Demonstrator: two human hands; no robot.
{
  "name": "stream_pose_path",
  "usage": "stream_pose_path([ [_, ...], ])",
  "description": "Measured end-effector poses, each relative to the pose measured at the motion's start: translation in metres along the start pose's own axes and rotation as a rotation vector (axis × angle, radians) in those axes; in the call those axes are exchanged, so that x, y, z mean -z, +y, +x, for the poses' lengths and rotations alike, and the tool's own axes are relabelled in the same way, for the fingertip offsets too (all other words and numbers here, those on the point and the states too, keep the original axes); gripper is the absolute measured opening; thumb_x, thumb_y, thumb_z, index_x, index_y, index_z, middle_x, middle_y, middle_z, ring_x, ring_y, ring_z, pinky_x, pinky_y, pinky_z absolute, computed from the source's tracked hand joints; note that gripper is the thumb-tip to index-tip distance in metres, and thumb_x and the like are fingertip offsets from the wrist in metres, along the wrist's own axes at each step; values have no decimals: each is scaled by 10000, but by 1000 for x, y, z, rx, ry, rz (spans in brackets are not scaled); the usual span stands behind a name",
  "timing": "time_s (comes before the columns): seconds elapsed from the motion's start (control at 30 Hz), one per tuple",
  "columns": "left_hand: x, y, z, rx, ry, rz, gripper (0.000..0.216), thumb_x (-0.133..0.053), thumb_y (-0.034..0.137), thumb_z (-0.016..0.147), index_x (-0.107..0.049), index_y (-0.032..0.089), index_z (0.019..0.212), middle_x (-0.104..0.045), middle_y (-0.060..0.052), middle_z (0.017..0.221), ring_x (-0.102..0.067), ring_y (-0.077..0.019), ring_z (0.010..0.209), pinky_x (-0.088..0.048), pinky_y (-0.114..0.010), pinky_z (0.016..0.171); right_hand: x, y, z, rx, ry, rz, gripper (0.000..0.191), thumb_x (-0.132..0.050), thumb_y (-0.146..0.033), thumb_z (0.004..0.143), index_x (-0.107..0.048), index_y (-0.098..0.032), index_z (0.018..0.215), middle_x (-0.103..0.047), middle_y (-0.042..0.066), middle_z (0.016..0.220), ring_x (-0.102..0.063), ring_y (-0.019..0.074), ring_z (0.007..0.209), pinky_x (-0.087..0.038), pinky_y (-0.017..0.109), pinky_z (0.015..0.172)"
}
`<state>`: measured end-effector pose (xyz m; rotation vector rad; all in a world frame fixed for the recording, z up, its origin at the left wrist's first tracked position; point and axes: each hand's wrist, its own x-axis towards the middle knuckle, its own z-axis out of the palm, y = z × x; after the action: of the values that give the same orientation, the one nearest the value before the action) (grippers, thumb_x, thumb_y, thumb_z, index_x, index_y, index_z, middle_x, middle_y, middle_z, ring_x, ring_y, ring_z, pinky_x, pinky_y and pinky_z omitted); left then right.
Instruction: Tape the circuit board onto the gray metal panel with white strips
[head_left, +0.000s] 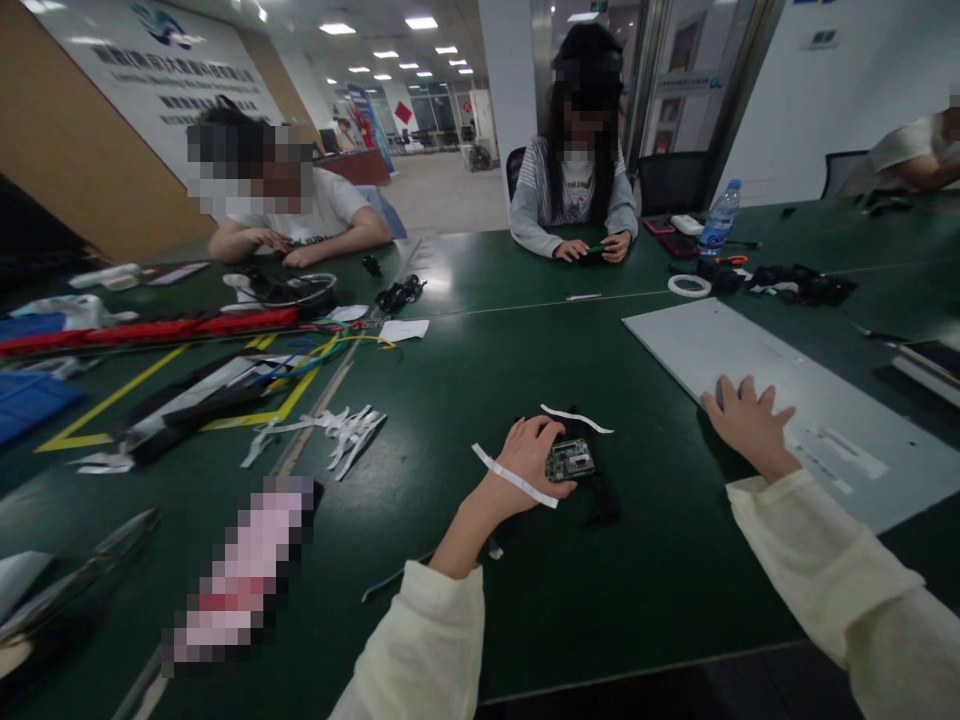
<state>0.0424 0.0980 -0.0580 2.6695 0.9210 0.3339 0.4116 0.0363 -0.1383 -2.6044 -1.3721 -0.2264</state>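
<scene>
My left hand [529, 462] grips a small green circuit board [571, 459] that lies on the dark green table [525, 340], fingers curled round its left side. A white strip of tape [514, 476] lies across the back of that hand. Another white strip [576, 418] rests on the table just behind the board, beside a black cable [602, 495]. My right hand [748, 420] lies flat with fingers spread on the near corner of a large grey panel [787, 395].
Several white tape strips [341, 432] lie to the left, beyond them yellow floor-tape lines, coloured wires [315, 355] and a red bar [150, 330]. A tape roll [688, 285] and water bottle [718, 217] stand at the back right. Three other people sit at the table.
</scene>
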Motion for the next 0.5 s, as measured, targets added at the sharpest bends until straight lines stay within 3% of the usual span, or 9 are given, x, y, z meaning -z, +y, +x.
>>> stream_pose_path([
  [0.3,9,7,1,-5,28,-20,580,-758,392,636,-485,202,1111,-478,-119,1264,-464,-317,1189,-377,-514,1013,15,-22,-32,232,-28,-68,631,-167,-543,928,-362,-193,1416,-317,193,1451,-274,442,1306,-264,682,949],
  [0.5,18,10,3,-33,81,1,545,-769,364,603,-496,195,1043,-481,-129,1265,-457,-322,1209,-374,-499,1020,27,-38,-55,409,-40,-64,610,-184,-514,940,-364,-193,1426,-333,145,1468,-260,436,1323,-275,626,996],
])
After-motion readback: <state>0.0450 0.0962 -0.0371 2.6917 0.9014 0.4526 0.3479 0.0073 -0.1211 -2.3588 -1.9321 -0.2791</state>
